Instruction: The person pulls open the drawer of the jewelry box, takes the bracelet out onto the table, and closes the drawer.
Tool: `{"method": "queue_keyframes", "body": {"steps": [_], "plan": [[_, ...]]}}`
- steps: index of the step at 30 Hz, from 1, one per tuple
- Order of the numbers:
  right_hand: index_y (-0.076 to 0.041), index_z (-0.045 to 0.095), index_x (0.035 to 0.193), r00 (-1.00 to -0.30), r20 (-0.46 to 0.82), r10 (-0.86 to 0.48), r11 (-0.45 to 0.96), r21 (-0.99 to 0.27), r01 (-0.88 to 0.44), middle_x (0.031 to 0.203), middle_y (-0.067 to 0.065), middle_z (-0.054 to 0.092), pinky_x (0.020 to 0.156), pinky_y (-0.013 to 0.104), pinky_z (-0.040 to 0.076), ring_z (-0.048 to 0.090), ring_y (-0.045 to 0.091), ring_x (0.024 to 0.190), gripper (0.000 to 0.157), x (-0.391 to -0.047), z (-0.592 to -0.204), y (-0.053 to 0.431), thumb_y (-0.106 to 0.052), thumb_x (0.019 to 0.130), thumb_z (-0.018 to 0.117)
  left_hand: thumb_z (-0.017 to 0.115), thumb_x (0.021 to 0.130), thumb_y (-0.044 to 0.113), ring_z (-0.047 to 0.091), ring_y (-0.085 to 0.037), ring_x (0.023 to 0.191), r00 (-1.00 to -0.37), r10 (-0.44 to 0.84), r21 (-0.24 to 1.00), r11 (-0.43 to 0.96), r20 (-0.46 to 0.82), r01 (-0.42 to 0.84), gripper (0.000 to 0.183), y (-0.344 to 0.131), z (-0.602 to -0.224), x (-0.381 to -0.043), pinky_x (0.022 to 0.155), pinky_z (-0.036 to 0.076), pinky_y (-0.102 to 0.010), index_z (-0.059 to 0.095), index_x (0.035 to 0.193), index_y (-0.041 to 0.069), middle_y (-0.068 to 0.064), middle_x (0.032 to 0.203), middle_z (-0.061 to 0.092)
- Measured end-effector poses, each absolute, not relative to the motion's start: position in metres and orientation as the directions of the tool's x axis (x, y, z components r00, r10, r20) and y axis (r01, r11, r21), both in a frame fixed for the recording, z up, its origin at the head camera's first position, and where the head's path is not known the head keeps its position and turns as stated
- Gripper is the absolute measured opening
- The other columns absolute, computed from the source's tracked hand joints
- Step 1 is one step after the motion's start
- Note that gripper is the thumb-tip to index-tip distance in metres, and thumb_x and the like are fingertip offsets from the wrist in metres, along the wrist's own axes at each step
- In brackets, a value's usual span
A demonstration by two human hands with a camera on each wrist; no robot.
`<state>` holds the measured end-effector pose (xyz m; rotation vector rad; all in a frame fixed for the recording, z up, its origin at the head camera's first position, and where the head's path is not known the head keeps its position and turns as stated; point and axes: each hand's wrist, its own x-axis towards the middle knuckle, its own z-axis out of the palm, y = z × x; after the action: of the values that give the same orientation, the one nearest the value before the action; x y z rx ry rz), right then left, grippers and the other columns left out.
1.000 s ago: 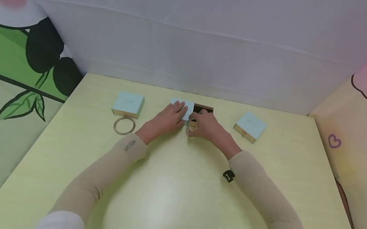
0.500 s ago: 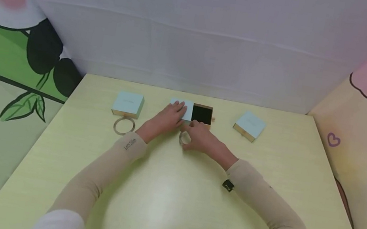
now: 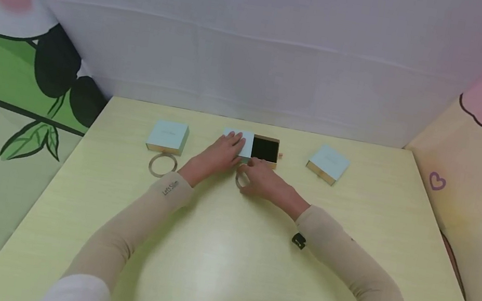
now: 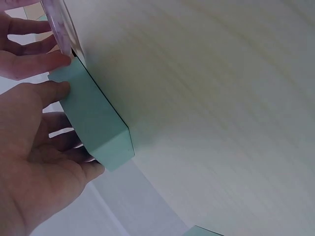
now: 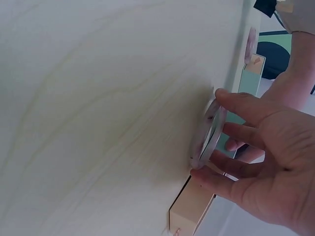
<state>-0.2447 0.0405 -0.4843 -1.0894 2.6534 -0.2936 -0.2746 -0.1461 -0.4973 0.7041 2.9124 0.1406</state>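
Observation:
A light blue slide-out box [image 3: 249, 142] stands at the back middle of the table, its black-lined drawer [image 3: 269, 165] pulled out to the right. My left hand [image 3: 219, 152] holds the blue sleeve; in the left wrist view the thumb lies on its side face and other fingers reach over the top. Just in front of this box, my right hand [image 3: 262, 179] grips a pale bangle [image 5: 200, 130] between thumb and fingers. The bangle is at or close to the tabletop. A similar bangle [image 3: 150, 163] lies flat in front of the left box.
One closed light blue box [image 3: 169, 134] sits at the back left. Another closed box [image 3: 328, 163] sits at the back right, turned at an angle. Behind the table [image 3: 215, 252] hangs a pale cloth [image 3: 252, 78].
My right hand has brought the bangle from the drawer's left front edge toward me, onto or near the table, uncovering the drawer's black inside. My left hand has stayed on the box.

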Motion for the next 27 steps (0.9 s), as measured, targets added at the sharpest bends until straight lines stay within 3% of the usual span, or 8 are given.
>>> {"method": "queue_keyframes", "body": {"steps": [18,24,27], "plan": [[-0.012,0.064,0.133,-0.681,-0.099,-0.726,0.687,-0.159,-0.709,0.121,0.015,0.063,0.103,0.041,0.047,0.058,0.028,0.111,0.050,-0.245,-0.494,0.035,-0.037,0.091,0.078,0.047,0.110,0.027,0.019,-0.041,0.153,-0.884,0.449,0.112,0.893,-0.132,0.437,0.061,-0.150,-0.496,-0.274,0.123,0.021,-0.054,0.027,0.158,-0.003,-0.022,0.166,0.021],[-0.009,0.064,0.135,-0.662,-0.141,-0.736,0.674,-0.238,-0.699,0.132,0.014,0.062,0.103,0.041,0.050,0.061,0.029,0.117,0.052,-0.250,-0.487,0.042,-0.037,0.092,0.076,0.048,0.109,0.026,0.020,-0.042,0.153,-0.878,0.460,0.113,0.887,-0.131,0.448,0.060,-0.147,-0.497,-0.276,0.122,0.022,-0.055,0.028,0.158,-0.004,-0.023,0.165,0.022],[-0.006,0.065,0.133,-0.673,-0.121,-0.730,0.673,-0.300,-0.676,0.126,0.014,0.067,0.094,0.039,0.055,0.065,0.027,0.108,0.042,-0.258,-0.480,0.053,-0.029,0.099,0.069,0.049,0.109,0.027,0.021,-0.043,0.152,-0.877,0.464,0.105,0.885,-0.125,0.454,0.060,-0.145,-0.499,-0.278,0.122,0.024,-0.056,0.029,0.157,-0.004,-0.024,0.165,0.024]]}}
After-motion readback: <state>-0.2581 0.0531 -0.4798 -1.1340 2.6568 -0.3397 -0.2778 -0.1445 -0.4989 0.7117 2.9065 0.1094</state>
